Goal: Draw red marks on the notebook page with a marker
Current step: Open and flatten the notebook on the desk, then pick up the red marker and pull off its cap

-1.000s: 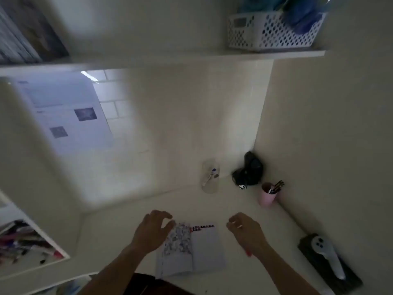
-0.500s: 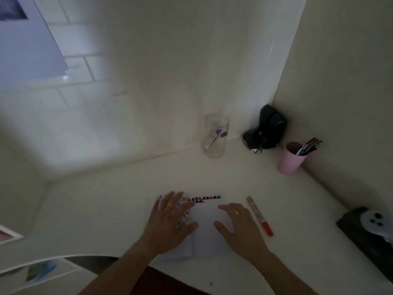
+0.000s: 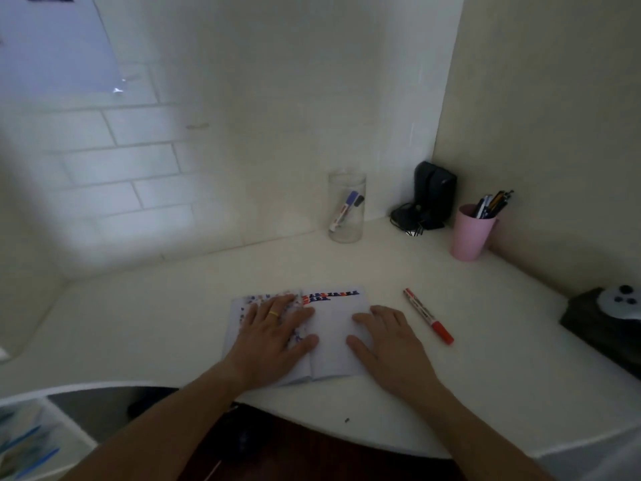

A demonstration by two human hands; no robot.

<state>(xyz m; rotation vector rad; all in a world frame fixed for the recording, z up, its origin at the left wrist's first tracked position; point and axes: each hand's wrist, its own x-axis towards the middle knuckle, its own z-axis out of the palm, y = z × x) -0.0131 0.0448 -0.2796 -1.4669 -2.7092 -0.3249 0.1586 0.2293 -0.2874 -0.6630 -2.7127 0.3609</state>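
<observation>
An open notebook [image 3: 333, 341] lies on the white desk [image 3: 173, 324] in front of me. Its left page is covered in small coloured marks, and two short rows of red and blue marks run along the top of the right page. My left hand [image 3: 274, 338] lies flat on the left page, fingers spread, a ring on one finger. My right hand [image 3: 385, 341] rests flat on the right page's right edge. A capped red marker [image 3: 428, 315] lies on the desk just right of my right hand, untouched.
At the back stand a clear glass [image 3: 347, 208] holding a blue marker, a black device [image 3: 428, 201] with cables, and a pink cup [image 3: 471, 232] of pens. A dark box with a white controller [image 3: 610, 307] sits at the far right. Walls close the corner.
The view tilted down from the shelf to the desk. Both hands came down from hovering and now lie flat on the notebook pages. The red marker came into view.
</observation>
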